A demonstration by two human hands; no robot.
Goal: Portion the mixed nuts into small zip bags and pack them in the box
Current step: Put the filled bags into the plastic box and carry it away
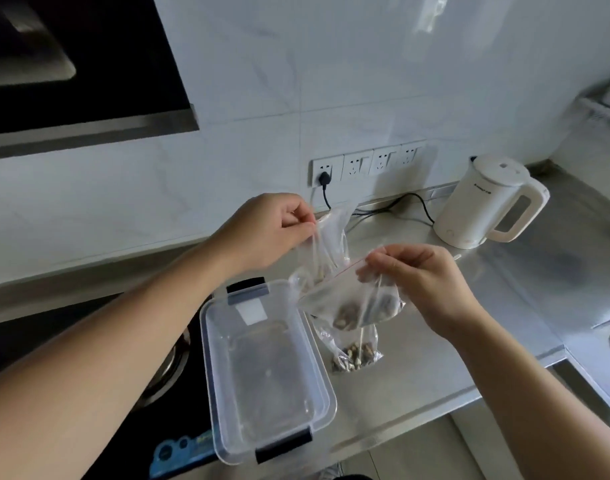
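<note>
Left hand (262, 230): fingers pinching the top of a clear bag (331, 237), held above the counter (435, 341). Right hand (421, 271): fingers pinching the red-striped zip edge of a small zip bag (352, 306) holding nuts. Another bag of nuts (355, 355) lies on the counter beside the clear plastic box (262, 375). White kettle (490, 202) at rear.

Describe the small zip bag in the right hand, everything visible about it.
The small zip bag is clear, thin plastic with a red line along its zip top. It hangs tilted in the air above the counter, just right of the clear plastic box. A small cluster of brown nuts sits in its bottom. The right hand pinches its top edge; whether the zip is sealed cannot be told. Behind it is the larger bag held by the left hand.
</note>
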